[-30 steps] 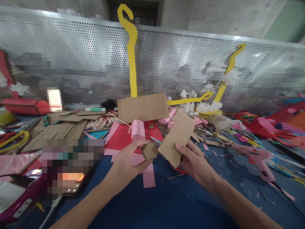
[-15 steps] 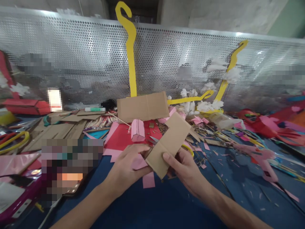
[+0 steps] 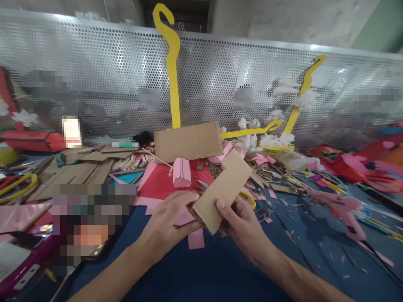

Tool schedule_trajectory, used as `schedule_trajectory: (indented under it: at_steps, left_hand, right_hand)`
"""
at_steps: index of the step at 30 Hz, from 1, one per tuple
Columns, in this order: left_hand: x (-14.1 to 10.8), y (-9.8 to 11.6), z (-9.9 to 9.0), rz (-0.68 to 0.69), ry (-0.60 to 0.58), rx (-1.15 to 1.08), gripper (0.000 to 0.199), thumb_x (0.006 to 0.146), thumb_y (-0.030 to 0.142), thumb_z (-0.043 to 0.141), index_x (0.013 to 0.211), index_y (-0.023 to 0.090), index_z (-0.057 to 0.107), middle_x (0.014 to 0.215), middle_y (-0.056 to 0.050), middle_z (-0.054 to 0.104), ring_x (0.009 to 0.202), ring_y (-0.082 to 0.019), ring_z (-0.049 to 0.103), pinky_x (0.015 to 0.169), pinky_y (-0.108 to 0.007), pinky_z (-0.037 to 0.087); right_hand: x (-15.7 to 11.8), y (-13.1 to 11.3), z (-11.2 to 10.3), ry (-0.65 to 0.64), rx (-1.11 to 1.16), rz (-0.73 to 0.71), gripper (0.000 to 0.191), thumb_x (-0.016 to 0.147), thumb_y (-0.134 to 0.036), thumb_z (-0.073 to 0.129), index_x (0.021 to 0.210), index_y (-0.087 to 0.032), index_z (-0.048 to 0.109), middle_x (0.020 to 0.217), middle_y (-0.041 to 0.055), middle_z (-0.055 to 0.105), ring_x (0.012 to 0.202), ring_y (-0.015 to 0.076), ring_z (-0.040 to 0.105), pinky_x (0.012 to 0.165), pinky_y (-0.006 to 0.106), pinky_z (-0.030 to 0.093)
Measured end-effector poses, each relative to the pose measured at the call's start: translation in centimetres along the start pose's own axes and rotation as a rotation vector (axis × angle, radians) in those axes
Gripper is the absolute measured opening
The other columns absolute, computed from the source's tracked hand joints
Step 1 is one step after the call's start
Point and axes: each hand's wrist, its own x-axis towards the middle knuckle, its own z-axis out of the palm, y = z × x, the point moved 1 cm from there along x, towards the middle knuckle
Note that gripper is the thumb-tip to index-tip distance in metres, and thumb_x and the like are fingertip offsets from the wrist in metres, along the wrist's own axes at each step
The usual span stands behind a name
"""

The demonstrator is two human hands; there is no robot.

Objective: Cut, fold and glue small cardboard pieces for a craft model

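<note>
A folded piece of brown cardboard (image 3: 225, 188) is held at a slant above the table, creased across its middle. My right hand (image 3: 242, 218) grips its lower right side, thumb flat on the front face and the other fingers mostly hidden behind. At the lower left end, my left hand (image 3: 171, 216) closes its fingers and thumb round the edge. Just beyond stands a small pink paper box (image 3: 181, 173) with dark edge lines. Scissors with yellow handles (image 3: 248, 198) lie partly covered by the cardboard.
Behind, a larger cardboard piece (image 3: 189, 140) stands below a yellow hook-shaped strip (image 3: 174, 84) against a perforated metal panel (image 3: 214, 79). A pink glue gun (image 3: 343, 207) lies right on the blue table (image 3: 201, 277). Cardboard sheets (image 3: 71, 178) and paper scraps are strewn around.
The cardboard has tilted very slightly in my hands, and more of its lower left end shows beside my left fingers. Both hands keep their hold; the surroundings look the same.
</note>
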Motion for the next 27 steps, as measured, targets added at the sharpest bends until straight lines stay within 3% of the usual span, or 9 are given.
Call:
schedule_trajectory:
  at_steps: [9, 16, 19, 23, 27]
  left_hand:
    - [0.1, -0.2, -0.1, 0.081, -0.012, 0.107, 0.05, 0.081, 0.023, 0.084, 0.125, 0.035, 0.065, 0.12, -0.004, 0.076, 0.108, -0.027, 0.071, 0.095, -0.04, 0.056]
    - [0.0, -0.7, -0.1, 0.262, -0.146, 0.247, 0.044, 0.094, 0.021, 0.068, 0.134, 0.031, 0.053, 0.135, -0.007, 0.068, 0.123, -0.025, 0.065, 0.103, -0.042, 0.055]
    - [-0.1, -1.0, 0.1, 0.212, -0.15, 0.258, 0.042, 0.095, 0.025, 0.067, 0.133, 0.032, 0.051, 0.133, -0.006, 0.068, 0.12, -0.025, 0.067, 0.1, -0.042, 0.057]
    - [0.1, -1.3, 0.2, 0.043, -0.121, 0.123, 0.055, 0.093, 0.031, 0.071, 0.14, 0.035, 0.043, 0.138, -0.006, 0.064, 0.125, -0.025, 0.066, 0.102, -0.044, 0.058]
    - [0.6, -1.7, -0.3, 0.006, -0.122, 0.055, 0.044, 0.096, 0.028, 0.068, 0.135, 0.034, 0.049, 0.143, -0.005, 0.06, 0.134, -0.024, 0.057, 0.11, -0.045, 0.052]
  right_hand:
    - [-0.2, 0.0, 0.2, -0.063, -0.047, 0.024, 0.028, 0.096, -0.047, 0.069, 0.097, -0.02, 0.062, 0.072, 0.0003, 0.07, 0.05, 0.0105, 0.062, 0.047, 0.02, 0.043]
    - [-0.1, 0.2, 0.3, -0.059, -0.058, 0.007, 0.032, 0.095, -0.051, 0.068, 0.098, -0.019, 0.063, 0.067, 0.0006, 0.07, 0.047, 0.0121, 0.062, 0.044, 0.021, 0.04]
    - [-0.2, 0.3, 0.3, -0.042, -0.048, 0.028, 0.032, 0.095, -0.051, 0.068, 0.1, -0.02, 0.064, 0.069, 0.0004, 0.069, 0.049, 0.0121, 0.061, 0.045, 0.021, 0.042]
    - [-0.2, -0.5, -0.3, 0.113, 0.006, -0.023, 0.03, 0.091, -0.05, 0.073, 0.096, -0.021, 0.068, 0.08, 0.0009, 0.068, 0.059, 0.0125, 0.059, 0.05, 0.022, 0.048]
    - [0.3, -2.0, -1.5, 0.151, 0.018, -0.085, 0.03, 0.088, -0.048, 0.077, 0.106, -0.025, 0.071, 0.091, 0.0021, 0.07, 0.062, 0.0135, 0.057, 0.051, 0.024, 0.049]
